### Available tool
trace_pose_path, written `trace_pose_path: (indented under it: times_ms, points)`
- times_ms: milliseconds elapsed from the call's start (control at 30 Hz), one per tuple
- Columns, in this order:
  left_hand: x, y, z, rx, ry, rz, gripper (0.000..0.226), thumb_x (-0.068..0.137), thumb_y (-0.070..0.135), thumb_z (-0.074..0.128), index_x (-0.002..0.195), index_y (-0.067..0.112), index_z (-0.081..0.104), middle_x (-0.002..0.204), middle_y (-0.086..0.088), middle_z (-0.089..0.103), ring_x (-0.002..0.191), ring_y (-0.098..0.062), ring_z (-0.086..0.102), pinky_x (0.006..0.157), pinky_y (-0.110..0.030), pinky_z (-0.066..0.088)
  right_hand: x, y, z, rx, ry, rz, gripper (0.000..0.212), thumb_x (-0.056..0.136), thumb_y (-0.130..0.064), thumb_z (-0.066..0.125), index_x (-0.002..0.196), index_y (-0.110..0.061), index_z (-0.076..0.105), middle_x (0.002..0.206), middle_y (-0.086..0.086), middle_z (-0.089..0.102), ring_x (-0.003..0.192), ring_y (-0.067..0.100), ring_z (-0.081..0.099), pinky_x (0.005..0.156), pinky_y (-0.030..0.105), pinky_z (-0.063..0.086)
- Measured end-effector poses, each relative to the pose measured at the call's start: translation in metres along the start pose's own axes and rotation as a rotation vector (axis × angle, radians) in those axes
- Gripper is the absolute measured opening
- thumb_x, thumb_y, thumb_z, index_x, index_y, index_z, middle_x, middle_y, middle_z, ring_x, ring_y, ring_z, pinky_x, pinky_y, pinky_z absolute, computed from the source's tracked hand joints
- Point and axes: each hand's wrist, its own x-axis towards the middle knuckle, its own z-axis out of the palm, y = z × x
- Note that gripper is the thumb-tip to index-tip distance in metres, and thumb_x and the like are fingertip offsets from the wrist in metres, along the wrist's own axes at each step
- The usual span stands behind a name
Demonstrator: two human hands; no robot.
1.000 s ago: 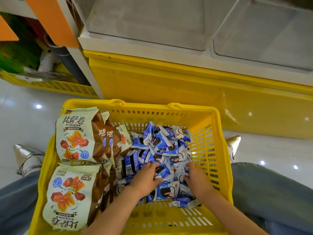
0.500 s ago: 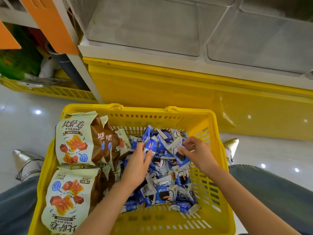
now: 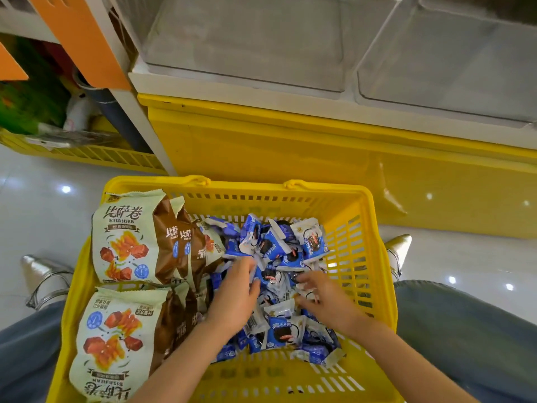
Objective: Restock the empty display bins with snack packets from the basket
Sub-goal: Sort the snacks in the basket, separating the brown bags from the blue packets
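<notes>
A yellow basket [image 3: 374, 257] stands on the floor between my knees. Its right half holds a heap of small blue snack packets [image 3: 279, 245]. Several large cream and brown snack bags [image 3: 125, 237] lie in its left half. Both hands are down in the blue heap. My left hand [image 3: 235, 295] has its fingers curled into the packets at the heap's left side and grips some. My right hand [image 3: 325, 298], blurred, curls its fingers round packets at the heap's middle. Two clear display bins, the left bin [image 3: 247, 45] and the right bin [image 3: 453, 62], sit empty on the shelf above.
A yellow shelf base [image 3: 290, 146] fronts the bins, just beyond the basket. To the left are an orange panel [image 3: 78, 39] and a low yellow rack [image 3: 96, 155] with goods. My silver shoes [image 3: 43, 274] flank the basket on the white tiled floor.
Half a second ago both hands held packets raised above the heap. Now they are lower, back in the pile, nearer to me. The camera has shifted slightly.
</notes>
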Motion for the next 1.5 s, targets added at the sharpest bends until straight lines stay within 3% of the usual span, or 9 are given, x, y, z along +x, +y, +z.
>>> trace_pose_path:
  times_ms: [133, 233, 467, 567, 900, 1067, 1200, 1333, 1500]
  points:
    - [-0.015, -0.016, 0.022, 0.003, -0.526, -0.113, 0.057, 0.092, 0.031, 0.056, 0.140, 0.018, 0.027, 0.143, -0.002, 0.031, 0.127, -0.017, 0.037, 0.101, -0.026, 0.034, -0.004, 0.014, 0.030, -0.038, -0.262, 0.054, 0.083, 0.081, -0.033, 0.072, 0.146, -0.024, 0.021, 0.147, -0.004, 0.035, 0.132, 0.015, 0.039, 0.095, 0.015, 0.034]
    - [-0.020, -0.021, 0.023, 0.017, -0.591, -0.167, 0.076, 0.085, 0.027, 0.067, 0.144, 0.017, 0.020, 0.145, -0.006, 0.031, 0.129, -0.023, 0.037, 0.103, -0.033, 0.038, 0.000, 0.008, 0.042, -0.100, -0.338, 0.057, 0.097, 0.074, -0.035, 0.077, 0.148, -0.023, 0.015, 0.154, 0.004, 0.023, 0.138, 0.023, 0.032, 0.108, 0.032, 0.035]
    - [-0.023, -0.021, 0.020, 0.064, -0.486, -0.185, 0.053, 0.085, 0.019, 0.066, 0.125, 0.012, 0.032, 0.107, -0.004, 0.051, 0.097, -0.015, 0.054, 0.078, -0.021, 0.045, 0.004, -0.006, 0.045, -0.306, -0.298, -0.027, 0.040, 0.072, -0.036, 0.078, 0.102, -0.023, 0.055, 0.106, 0.001, 0.050, 0.096, 0.022, 0.052, 0.075, 0.025, 0.046]
    - [-0.025, -0.018, 0.016, -0.038, -0.401, -0.132, 0.040, 0.090, 0.022, 0.059, 0.119, 0.013, 0.033, 0.091, 0.004, 0.046, 0.078, -0.005, 0.048, 0.062, -0.014, 0.038, 0.002, -0.003, 0.034, -0.245, -0.245, -0.041, 0.043, 0.072, -0.034, 0.077, 0.066, -0.032, 0.035, 0.075, -0.006, 0.043, 0.067, 0.012, 0.045, 0.049, 0.016, 0.028]
    - [0.039, 0.024, -0.034, -0.235, 0.067, -0.072, 0.067, 0.086, 0.036, 0.063, 0.138, 0.011, 0.029, 0.125, -0.003, 0.050, 0.109, -0.017, 0.051, 0.083, -0.025, 0.042, 0.026, -0.039, -0.049, 0.055, 0.233, -0.057, 0.049, 0.072, -0.039, 0.077, 0.111, -0.020, 0.054, 0.093, -0.005, 0.063, 0.068, 0.005, 0.062, 0.049, 0.016, 0.048]
    - [0.066, 0.037, -0.040, -0.157, 0.055, -0.086, 0.077, 0.087, 0.033, 0.063, 0.145, 0.010, 0.019, 0.144, -0.009, 0.031, 0.132, -0.023, 0.034, 0.107, -0.035, 0.031, 0.051, -0.051, -0.065, -0.113, 0.285, 0.010, 0.062, 0.086, -0.035, 0.065, 0.136, -0.010, 0.038, 0.131, 0.011, 0.051, 0.112, 0.024, 0.051, 0.087, 0.031, 0.043]
    - [0.042, 0.029, -0.028, -0.027, 0.101, 0.105, 0.048, 0.090, 0.028, 0.058, 0.133, 0.019, 0.039, 0.131, -0.002, 0.042, 0.119, -0.015, 0.045, 0.097, -0.028, 0.038, 0.029, -0.049, -0.051, -0.176, 0.454, -0.079, 0.055, 0.091, -0.030, 0.059, 0.137, -0.014, 0.034, 0.135, 0.005, 0.042, 0.127, 0.019, 0.038, 0.104, 0.025, 0.030]
    - [0.000, 0.005, 0.001, 0.012, -0.377, 0.042, 0.034, 0.093, 0.029, 0.053, 0.125, 0.019, 0.046, 0.121, -0.002, 0.052, 0.099, -0.012, 0.053, 0.088, -0.027, 0.045, -0.011, -0.022, -0.011, -0.161, 0.155, -0.080, 0.038, 0.092, -0.034, 0.057, 0.127, -0.025, 0.046, 0.128, -0.006, 0.055, 0.113, 0.007, 0.053, 0.090, 0.019, 0.043]
    - [-0.029, -0.024, 0.026, 0.225, -0.636, -0.018, 0.057, 0.093, 0.034, 0.052, 0.143, 0.017, 0.029, 0.148, -0.004, 0.029, 0.135, -0.019, 0.028, 0.109, -0.033, 0.025, -0.037, 0.018, 0.030, -0.183, -0.258, 0.035, 0.086, 0.071, -0.068, 0.063, 0.142, -0.032, 0.030, 0.144, -0.008, 0.035, 0.131, 0.014, 0.037, 0.098, 0.024, 0.036]
